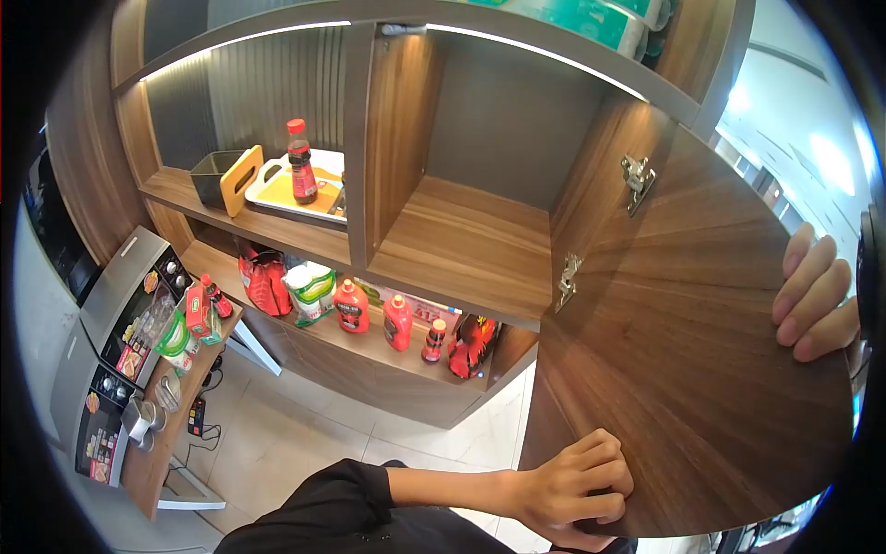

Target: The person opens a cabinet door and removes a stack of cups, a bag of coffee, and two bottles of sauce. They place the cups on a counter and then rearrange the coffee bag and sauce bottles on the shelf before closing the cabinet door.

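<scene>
A brown wood-grain cabinet door stands swung open on the right, hung on two metal hinges. My left hand grips the door's lower edge, its fingers bent over the inner face and its thumb tucked underneath. At the far right, the fingers of my right hand curl around the door's outer edge; the palm is hidden behind the panel. Beside the door is the open cabinet compartment, with a dark back panel and wooden sides.
Left of the compartment, a red-capped sauce bottle stands on a white tray near a black bin. Several red bottles and bags line the lower shelf. Microwave-like appliances occupy a side table; cables lie below.
</scene>
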Action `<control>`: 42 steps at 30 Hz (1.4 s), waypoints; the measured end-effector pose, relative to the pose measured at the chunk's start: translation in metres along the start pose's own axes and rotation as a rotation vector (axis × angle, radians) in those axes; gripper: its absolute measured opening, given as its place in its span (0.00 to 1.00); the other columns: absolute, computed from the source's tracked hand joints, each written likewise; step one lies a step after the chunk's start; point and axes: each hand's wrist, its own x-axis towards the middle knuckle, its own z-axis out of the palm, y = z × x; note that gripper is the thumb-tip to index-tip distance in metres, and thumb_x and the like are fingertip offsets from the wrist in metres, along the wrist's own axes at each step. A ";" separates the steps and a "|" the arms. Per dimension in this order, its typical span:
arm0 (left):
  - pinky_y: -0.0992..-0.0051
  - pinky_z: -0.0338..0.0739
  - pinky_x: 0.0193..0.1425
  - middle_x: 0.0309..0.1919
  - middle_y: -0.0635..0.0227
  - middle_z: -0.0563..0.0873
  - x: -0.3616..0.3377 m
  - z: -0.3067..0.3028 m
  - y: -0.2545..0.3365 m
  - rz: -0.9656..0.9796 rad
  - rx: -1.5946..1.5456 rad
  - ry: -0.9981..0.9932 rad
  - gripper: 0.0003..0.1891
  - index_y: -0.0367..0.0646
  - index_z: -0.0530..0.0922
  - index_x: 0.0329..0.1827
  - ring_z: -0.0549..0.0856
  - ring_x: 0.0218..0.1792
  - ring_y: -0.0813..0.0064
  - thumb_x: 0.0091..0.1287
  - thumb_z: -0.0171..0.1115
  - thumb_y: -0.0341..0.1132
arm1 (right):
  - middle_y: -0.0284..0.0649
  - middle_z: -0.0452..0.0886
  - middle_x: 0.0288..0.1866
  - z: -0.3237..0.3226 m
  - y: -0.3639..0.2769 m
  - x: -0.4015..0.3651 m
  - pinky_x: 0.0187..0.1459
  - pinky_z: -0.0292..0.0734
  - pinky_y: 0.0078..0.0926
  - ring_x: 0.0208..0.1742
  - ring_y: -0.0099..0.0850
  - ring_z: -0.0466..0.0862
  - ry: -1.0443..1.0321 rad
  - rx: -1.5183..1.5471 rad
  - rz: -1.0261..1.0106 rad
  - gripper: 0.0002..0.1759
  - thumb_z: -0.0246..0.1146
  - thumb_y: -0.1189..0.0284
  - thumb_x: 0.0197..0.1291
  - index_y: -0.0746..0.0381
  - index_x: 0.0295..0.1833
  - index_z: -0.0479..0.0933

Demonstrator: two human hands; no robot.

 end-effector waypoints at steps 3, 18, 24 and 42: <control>0.59 0.69 0.46 0.34 0.68 0.76 -0.016 0.004 0.000 -0.080 -0.046 0.032 0.10 0.45 0.73 0.27 0.73 0.35 0.64 0.64 0.65 0.31 | 0.38 0.82 0.31 0.037 -0.002 -0.003 0.47 0.74 0.38 0.33 0.33 0.82 0.355 -0.062 -0.045 0.19 0.45 0.62 0.77 0.57 0.35 0.76; 0.67 0.58 0.44 0.22 0.80 0.70 -0.062 0.009 -0.024 -0.350 -0.375 -0.189 0.18 0.52 0.72 0.24 0.68 0.27 0.74 0.63 0.75 0.42 | 0.20 0.75 0.31 -0.013 -0.027 -0.040 0.62 0.69 0.32 0.40 0.21 0.77 0.037 -0.124 0.127 0.07 0.53 0.65 0.70 0.46 0.37 0.73; 0.68 0.58 0.45 0.21 0.83 0.72 -0.070 0.007 -0.027 -0.411 -0.438 -0.111 0.16 0.52 0.74 0.25 0.69 0.26 0.75 0.63 0.76 0.39 | 0.15 0.76 0.34 -0.043 -0.028 -0.049 0.70 0.65 0.32 0.40 0.20 0.77 -0.081 -0.037 0.078 0.08 0.52 0.62 0.71 0.43 0.39 0.76; 0.78 0.66 0.40 0.28 0.77 0.75 -0.339 -0.095 -0.131 -1.374 0.383 0.674 0.18 0.44 0.66 0.51 0.72 0.31 0.86 0.67 0.68 0.30 | 0.22 0.77 0.41 0.293 0.002 -0.235 0.63 0.69 0.31 0.45 0.22 0.78 0.520 -0.384 1.160 0.07 0.54 0.61 0.73 0.48 0.46 0.75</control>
